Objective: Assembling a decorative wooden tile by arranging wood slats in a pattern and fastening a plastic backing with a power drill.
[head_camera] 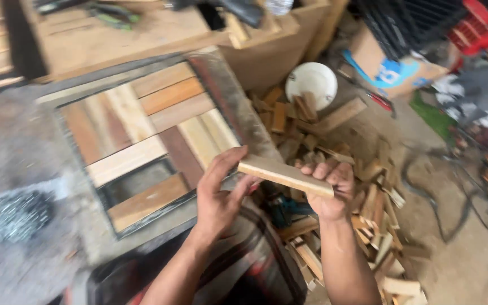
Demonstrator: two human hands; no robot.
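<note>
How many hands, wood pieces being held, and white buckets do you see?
Hands: 2, the left hand and the right hand
Held wood piece: 1
White bucket: 1
Total: 4

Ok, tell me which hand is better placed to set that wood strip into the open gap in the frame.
Probably the left hand: it grips the wood strip at the end nearest the frame and its open gap. The right hand holds the far end, over the scrap pile.

Pale tan wood strip (285, 174); panel (148, 135) patchwork brown, orange, cream; white bucket (312, 82).
</note>
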